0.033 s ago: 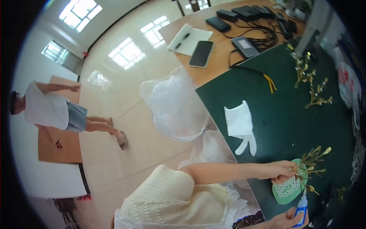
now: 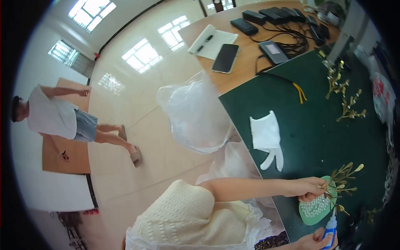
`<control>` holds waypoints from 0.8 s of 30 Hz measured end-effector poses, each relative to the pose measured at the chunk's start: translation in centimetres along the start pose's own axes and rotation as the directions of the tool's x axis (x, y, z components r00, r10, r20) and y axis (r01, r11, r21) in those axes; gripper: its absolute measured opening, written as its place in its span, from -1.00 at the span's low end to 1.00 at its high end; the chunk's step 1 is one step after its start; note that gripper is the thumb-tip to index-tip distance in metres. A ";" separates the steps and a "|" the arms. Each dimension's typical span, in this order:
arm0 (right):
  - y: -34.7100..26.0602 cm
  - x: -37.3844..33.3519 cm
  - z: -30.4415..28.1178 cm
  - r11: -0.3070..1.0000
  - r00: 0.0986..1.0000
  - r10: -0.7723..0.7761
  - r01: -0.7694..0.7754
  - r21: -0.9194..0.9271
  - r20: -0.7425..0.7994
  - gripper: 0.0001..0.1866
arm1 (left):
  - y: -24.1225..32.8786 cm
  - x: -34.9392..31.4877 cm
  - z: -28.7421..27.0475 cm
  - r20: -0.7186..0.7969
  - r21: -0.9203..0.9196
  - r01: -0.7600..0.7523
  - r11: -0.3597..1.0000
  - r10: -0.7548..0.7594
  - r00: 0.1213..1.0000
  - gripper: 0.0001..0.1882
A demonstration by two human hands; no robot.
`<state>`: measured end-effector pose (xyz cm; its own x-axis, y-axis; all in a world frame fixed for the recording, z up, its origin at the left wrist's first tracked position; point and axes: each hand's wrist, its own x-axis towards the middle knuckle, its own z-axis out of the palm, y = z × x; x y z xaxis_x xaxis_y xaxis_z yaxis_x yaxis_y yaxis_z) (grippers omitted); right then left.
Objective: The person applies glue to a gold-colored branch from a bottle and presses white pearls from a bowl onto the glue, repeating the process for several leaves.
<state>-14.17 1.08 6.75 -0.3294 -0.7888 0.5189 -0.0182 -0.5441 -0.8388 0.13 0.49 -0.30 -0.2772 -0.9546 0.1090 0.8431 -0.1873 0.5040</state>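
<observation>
My left hand (image 2: 311, 188) is closed around the stems of a gold artificial leaf sprig (image 2: 341, 186). It is held over a light green oval dish (image 2: 310, 222) covered with small white pearl beads (image 2: 313, 207). Lower in the picture, my right hand (image 2: 314, 241) grips a small blue glue bottle (image 2: 330, 229) with a white nozzle. The nozzle points up at the sprig's lower leaves, close to the dish's edge; whether it touches them I cannot tell. More gold sprigs with pale buds (image 2: 352, 109) lie farther off on the dark green table mat (image 2: 300, 133).
A white glove (image 2: 266, 133) lies on the mat. Beyond it, a wooden table (image 2: 246, 77) carries a phone (image 2: 226, 58), a notebook (image 2: 212, 41) and black devices with cables (image 2: 275, 52). A plastic bag (image 2: 193, 112) stands beside the table. Another person (image 2: 54, 112) is at the left.
The whole view has shifted slightly to the right. Both hands keep their hold on the sprig and the glue bottle, almost unmoved. The other person's legs have moved a little.
</observation>
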 end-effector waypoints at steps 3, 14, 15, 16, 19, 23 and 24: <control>-0.4 0.1 0.6 0.998 0.997 0.036 -0.040 0.058 0.066 -0.83 | 0.4 -0.4 0.1 0.024 0.006 -0.021 1.000 0.021 0.999 -0.89; 0.1 0.0 -0.1 0.999 0.997 0.016 -0.019 0.043 0.069 -0.81 | 0.2 -0.1 -0.7 0.071 0.009 -0.042 0.999 0.041 0.997 -0.87; 0.4 0.0 -0.5 0.999 0.998 0.010 -0.013 0.043 0.065 -0.81 | 0.2 -0.1 -0.6 0.072 -0.002 -0.043 0.999 0.043 0.997 -0.87; 0.6 0.0 -0.8 0.990 0.995 0.044 -0.055 0.126 0.089 -0.81 | 0.2 -0.2 -0.6 0.079 0.000 -0.040 0.999 0.040 0.996 -0.87; 0.7 -0.3 -1.2 0.972 0.990 0.100 -0.119 0.205 0.101 -0.80 | 0.1 -0.2 -0.2 0.087 -0.016 -0.024 1.000 0.026 0.996 -0.88; 0.6 -0.1 -2.1 0.966 0.981 0.196 -0.196 0.171 0.018 -0.80 | -0.6 0.4 -0.4 0.077 -0.072 0.040 0.997 -0.034 0.996 -0.88; 0.7 0.3 -2.5 0.941 0.964 0.264 -0.256 0.222 -0.010 -0.80 | -0.5 0.5 -0.3 0.071 -0.048 0.050 0.998 -0.047 0.996 -0.87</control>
<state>-16.62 1.16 5.93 -0.3321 -0.9017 0.2769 0.2762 -0.3736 -0.8855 -0.29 0.02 -0.80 -0.3486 -0.9258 0.1462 0.8493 -0.2461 0.4670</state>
